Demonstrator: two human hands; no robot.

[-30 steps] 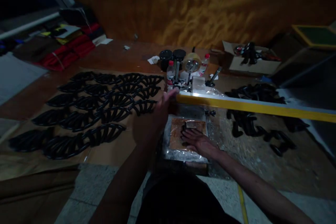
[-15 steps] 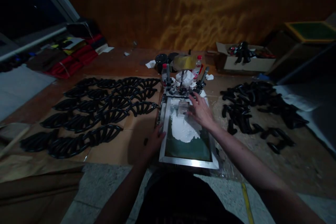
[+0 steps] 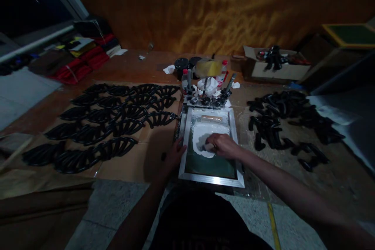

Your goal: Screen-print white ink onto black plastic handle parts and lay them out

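A printing screen (image 3: pixel 211 179) with an aluminium frame and green mesh lies in front of me, a pool of white ink (image 3: pixel 212 128) on it. My right hand (image 3: pixel 224 145) is closed over the ink, fingers wrapped round a small flat scraper (image 3: pixel 209 147), blurred and partly hidden. At the left rail my left hand (image 3: pixel 175 154) grips the frame edge, thumb on top and the other fingers partly hidden. A wood-coloured bar (image 3: pixel 211 118) lies across the far end of the screen. Behind it stands a dark hinge clamp (image 3: pixel 205 100), spattered with white.
Rows of curved black parts (image 3: pixel 96 119) lie on cardboard at left. More black pieces (image 3: pixel 268 133) are heaped at right. Bottles (image 3: pixel 222 73), dark tubs (image 3: pixel 181 66) and crumpled paper (image 3: pixel 208 85) stand behind the clamp. An open carton (image 3: pixel 278 71) sits back right.
My right hand has moved from the far end of the screen toward me, into the ink, and its fingers have closed. The wood-coloured bar is now visible. My left hand stays on the frame.
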